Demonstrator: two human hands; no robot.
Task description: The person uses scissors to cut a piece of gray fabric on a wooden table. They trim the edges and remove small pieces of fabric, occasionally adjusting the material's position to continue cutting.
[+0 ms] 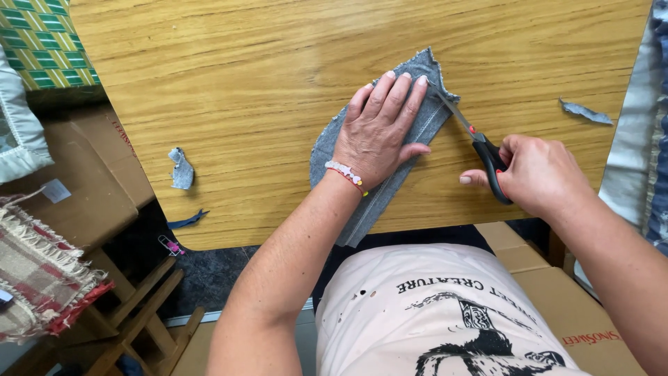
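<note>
A wooden tabletop (278,83) with a yellow-brown grain fills most of the view, its near edge running just in front of the person's pale printed shirt (431,313). To the left of it, lower down, cardboard boxes (76,181) are seen, with a checked, fringed cloth (42,271) draped beside them and a green and yellow patterned cloth (49,42) in the upper corner; another cardboard box (577,313) is seen below the right forearm. Near the middle of the tabletop a piece of grey denim (334,136) is laid flat, rounded on its left side and frayed along its upper edge, with its lower end hanging over the near edge of the tabletop. The left hand (379,132) is spread flat on the denim, palm down and fingers extended together, pressing the fabric to the wood; a beaded bracelet (348,174) is worn at its wrist. The right hand (539,174) is closed around the black handles of a pair of scissors (476,143), the fingers passed through the loops and curled shut. The blades are pointed up and to the left, their tips lying at the frayed upper right edge of the denim, just beside the left fingertips (421,80). A small grey scrap (182,169) is lying near the left edge of the tabletop, a darker sliver (186,221) at the edge below it, and a thin grey scrap (586,112) well apart to the right.
</note>
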